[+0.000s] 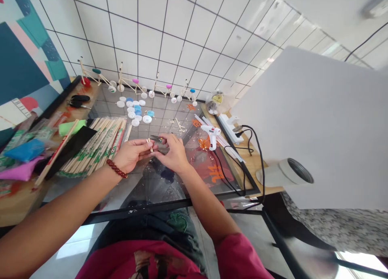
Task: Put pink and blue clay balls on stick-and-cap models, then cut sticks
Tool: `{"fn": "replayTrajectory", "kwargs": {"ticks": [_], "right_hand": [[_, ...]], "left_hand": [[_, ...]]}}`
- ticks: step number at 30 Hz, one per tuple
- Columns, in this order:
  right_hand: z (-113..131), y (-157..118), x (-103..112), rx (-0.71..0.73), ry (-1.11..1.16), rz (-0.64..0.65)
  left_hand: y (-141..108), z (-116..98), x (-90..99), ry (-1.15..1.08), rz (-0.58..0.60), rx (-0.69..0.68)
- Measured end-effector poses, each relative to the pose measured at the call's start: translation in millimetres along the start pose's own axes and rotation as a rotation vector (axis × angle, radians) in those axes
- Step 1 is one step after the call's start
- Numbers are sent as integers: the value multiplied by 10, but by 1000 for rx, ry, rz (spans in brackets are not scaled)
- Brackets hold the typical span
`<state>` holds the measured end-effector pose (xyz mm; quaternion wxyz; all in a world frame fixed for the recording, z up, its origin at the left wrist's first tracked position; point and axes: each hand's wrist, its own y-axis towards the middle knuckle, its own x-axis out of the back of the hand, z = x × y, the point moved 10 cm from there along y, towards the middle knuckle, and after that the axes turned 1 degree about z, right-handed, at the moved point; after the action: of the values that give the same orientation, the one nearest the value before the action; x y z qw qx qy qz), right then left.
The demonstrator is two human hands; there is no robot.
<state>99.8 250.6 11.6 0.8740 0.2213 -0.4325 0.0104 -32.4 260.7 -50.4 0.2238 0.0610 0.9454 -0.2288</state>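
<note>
My left hand (133, 153), with a beaded bracelet on its wrist, is closed in a pinch on short pieces of wooden stick (150, 145). Close beside it, my right hand (173, 152) is closed around a small tool with dark metal jaws (155, 138), which looks like scissors or pliers; its handles are mostly hidden. The tool's tip points left, just above the stick pieces. Past the hands, white and blue bottle caps (137, 109) lie in a cluster on the glass tabletop. A few cut stick bits (179, 124) and crumbs are scattered to the right.
Wrapped chopsticks (93, 147) lie in a bundle at left, near coloured clay packets (26, 149). Along the wall stand several small stick-and-cap tricycle models (160, 91). To the right are a white glue gun (211, 135), glue sticks (232, 149), a power strip (232, 127) and cables.
</note>
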Motion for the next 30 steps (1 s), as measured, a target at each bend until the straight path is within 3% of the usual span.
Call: {"fn": "replayTrajectory", "kwargs": {"ticks": [7,14,18,22,26,30], "right_hand": [[-24,10,-38,20,44,10],[-157,24,128,-55,-17,-39],[-569,183,283,-276,-242,51],[-1034,507,449,-451,-364,111],[-1357,745,359,-575,-431,159],[-1490,848,202,-634,-442,186]], "left_hand": [[6,38,24,-9,-8,31],[51,37,76,-54,-23,32],[53,17,89,-47,-42,9],[53,-33,93,-31,-45,-49],[75,-51,107,-29,-31,-85],[87,-57,104,-35,-17,-91]]}}
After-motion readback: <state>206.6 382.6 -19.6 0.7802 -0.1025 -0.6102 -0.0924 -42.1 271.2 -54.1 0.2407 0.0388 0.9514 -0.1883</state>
